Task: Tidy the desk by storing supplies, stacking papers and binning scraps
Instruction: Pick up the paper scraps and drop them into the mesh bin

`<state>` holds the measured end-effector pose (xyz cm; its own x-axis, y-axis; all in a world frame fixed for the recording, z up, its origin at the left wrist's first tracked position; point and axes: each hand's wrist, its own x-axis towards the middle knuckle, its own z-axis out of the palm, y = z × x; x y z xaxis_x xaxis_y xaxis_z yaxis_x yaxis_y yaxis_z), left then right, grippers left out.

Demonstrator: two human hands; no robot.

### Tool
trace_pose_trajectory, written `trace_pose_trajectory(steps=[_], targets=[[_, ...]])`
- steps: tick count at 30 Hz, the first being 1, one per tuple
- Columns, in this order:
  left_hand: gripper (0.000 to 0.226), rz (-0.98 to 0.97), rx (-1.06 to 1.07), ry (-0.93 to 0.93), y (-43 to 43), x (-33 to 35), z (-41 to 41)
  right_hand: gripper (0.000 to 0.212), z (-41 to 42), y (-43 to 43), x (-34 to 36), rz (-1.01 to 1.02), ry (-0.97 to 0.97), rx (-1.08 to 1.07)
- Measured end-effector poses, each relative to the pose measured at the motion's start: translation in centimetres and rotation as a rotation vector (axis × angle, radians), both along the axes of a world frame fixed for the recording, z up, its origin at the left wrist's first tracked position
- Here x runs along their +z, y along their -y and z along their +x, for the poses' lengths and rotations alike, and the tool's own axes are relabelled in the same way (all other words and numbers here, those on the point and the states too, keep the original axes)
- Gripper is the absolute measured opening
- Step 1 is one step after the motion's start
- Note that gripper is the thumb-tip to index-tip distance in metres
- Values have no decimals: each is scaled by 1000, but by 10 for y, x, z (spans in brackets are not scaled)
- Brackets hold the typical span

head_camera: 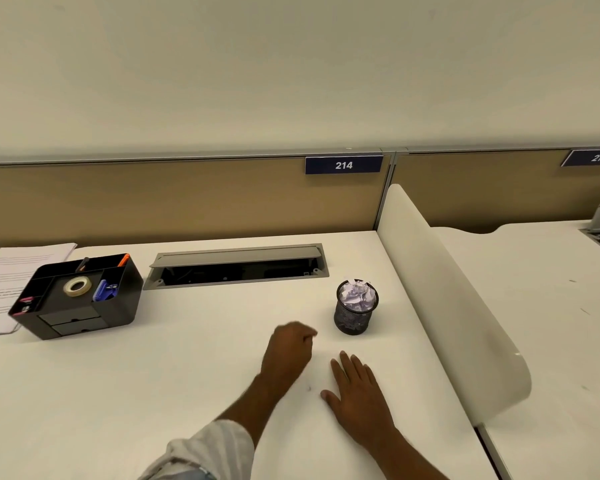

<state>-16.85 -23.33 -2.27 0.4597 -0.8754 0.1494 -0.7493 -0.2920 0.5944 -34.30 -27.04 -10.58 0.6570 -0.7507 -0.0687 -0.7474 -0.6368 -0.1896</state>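
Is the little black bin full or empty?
Full. Crumpled white paper scraps pile right up to the rim of the bin.

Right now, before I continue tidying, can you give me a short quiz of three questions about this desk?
1. True or false: the mesh cup holds crumpled paper.
2. The tape roll lies in: A) the black organizer, B) a cardboard box, C) the mesh cup.
3. Fill in: the right hand lies ____ on the desk.
Key: 1 true; 2 A; 3 flat.
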Motion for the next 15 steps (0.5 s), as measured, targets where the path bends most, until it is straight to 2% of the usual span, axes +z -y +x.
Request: trace_pose_trajectory(steps=[4, 8, 15], targets=[[24, -121, 60, -62, 37, 47, 7, 62, -1, -1, 1, 43, 32, -3], [22, -160, -7, -108, 71, 76, 0, 64, -3, 0, 0, 78, 41, 1], [21, -92, -108, -211, 114, 66, -23, 63, -2, 3, 3, 142, 38, 0]])
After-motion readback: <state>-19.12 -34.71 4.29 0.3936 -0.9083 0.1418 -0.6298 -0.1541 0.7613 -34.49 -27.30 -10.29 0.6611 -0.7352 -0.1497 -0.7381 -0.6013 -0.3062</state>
